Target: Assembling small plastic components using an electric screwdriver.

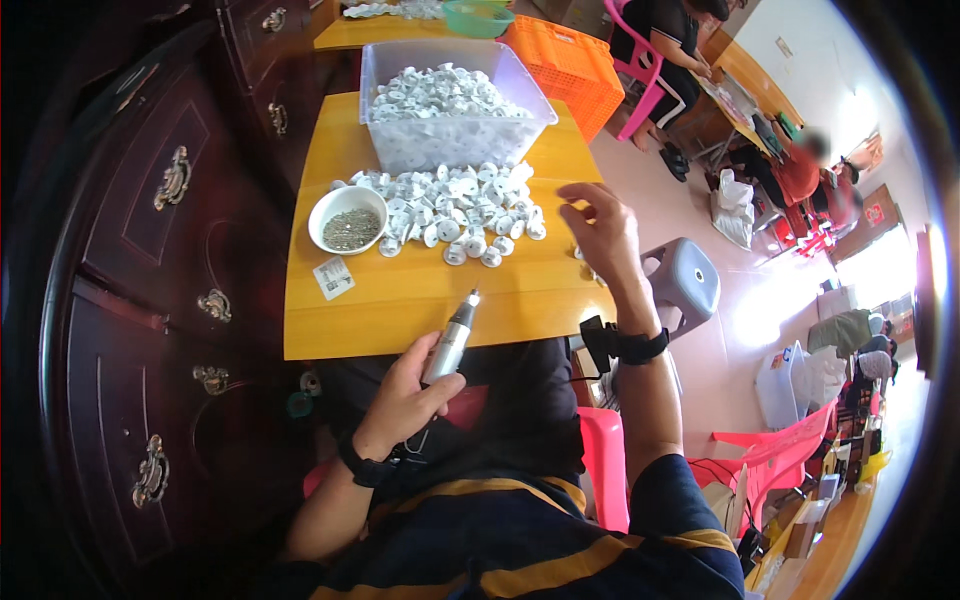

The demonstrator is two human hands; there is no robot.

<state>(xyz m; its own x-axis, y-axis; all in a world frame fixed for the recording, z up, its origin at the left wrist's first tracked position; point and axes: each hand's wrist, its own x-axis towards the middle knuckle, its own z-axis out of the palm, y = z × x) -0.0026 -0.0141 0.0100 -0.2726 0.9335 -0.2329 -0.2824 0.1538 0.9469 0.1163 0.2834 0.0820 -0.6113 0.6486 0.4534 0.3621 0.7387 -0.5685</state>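
My left hand (405, 392) is wrapped round a silver electric screwdriver (453, 342) at the table's front edge, its thin bit pointing up and away from me. Above the table's right side, my right hand (608, 232) is raised with bent fingers, a gap showing between thumb and fingers and nothing visible in it. A few small pieces (590, 268) lie below that hand, partly hidden by it. Many small white round plastic parts (455, 205) are spread across the middle of the table. Left of them stands a white bowl (318, 212) of small metal screws (351, 229).
A translucent bin (440, 145) heaped with the same white parts stands at the back of the yellow table (400, 325). A printed label (334, 278) lies near the bowl. Dark drawers (130, 215) line the left; a grey stool (690, 280) and orange crate (570, 70) stand right. Other people sit farther off.
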